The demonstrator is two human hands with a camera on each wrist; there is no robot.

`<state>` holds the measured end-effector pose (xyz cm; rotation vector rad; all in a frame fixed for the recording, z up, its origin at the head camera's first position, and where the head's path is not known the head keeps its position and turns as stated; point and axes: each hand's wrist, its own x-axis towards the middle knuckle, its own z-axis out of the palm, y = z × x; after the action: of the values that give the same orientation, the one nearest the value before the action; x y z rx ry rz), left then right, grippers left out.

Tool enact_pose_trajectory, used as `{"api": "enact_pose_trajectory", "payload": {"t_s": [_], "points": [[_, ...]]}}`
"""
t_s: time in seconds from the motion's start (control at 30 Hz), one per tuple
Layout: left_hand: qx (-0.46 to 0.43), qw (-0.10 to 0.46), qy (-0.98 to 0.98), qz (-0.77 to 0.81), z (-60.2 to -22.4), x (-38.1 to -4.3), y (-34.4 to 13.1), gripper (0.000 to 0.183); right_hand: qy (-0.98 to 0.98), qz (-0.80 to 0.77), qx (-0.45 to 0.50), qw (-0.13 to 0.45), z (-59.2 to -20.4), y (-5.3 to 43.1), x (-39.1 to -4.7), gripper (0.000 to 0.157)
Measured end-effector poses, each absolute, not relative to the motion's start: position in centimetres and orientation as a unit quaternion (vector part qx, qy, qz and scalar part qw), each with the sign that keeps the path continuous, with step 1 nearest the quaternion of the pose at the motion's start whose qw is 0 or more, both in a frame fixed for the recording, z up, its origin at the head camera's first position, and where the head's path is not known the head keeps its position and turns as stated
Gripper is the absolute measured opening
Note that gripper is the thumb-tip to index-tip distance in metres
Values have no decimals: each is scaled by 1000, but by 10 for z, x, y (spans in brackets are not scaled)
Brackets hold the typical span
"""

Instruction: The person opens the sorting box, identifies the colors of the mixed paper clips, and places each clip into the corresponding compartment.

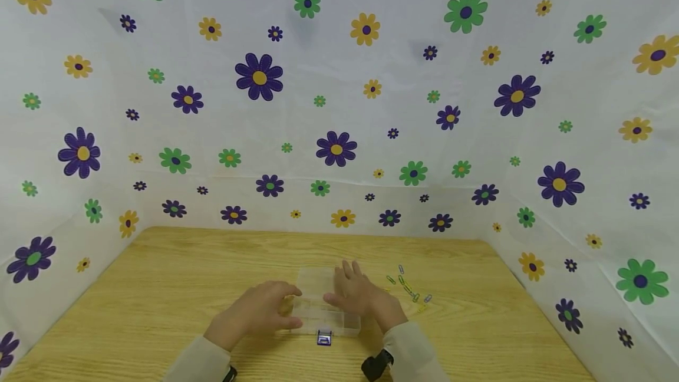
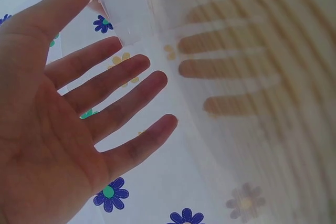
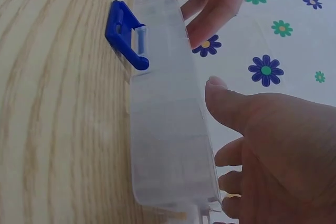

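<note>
A clear plastic compartment box [image 1: 325,322] stands on the table with its lid [image 1: 313,279] raised back. Its blue latch [image 1: 324,338] hangs at the front; the right wrist view shows the latch [image 3: 125,36] folded out from the front wall. My left hand [image 1: 260,310] is at the box's left side, thumb by the front corner. In the left wrist view the left hand [image 2: 58,129] has its fingers straight and spread. Over the right part of the box is my right hand [image 1: 356,295], fingers extended and holding nothing. It hides part of the lid and compartments.
Several coloured paper clips [image 1: 407,287] lie scattered on the wooden table [image 1: 201,270], right of the box. A flower-patterned white cloth [image 1: 297,117] encloses the table at the back and both sides.
</note>
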<state>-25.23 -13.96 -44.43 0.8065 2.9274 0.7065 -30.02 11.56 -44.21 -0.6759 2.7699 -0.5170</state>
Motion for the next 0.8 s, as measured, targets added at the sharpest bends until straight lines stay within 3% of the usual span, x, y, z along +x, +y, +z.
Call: {"api": "enact_pose_trajectory", "payload": {"t_s": [0.33,0.8], "points": [[272,-12,940,204,-446,-254,-137,57,939,-199,-236,153,-447,112,-302,77],[259,-2,944,205,-450,-257,-133,57,942,-212,-240,98,-448,106,-304,67]]}}
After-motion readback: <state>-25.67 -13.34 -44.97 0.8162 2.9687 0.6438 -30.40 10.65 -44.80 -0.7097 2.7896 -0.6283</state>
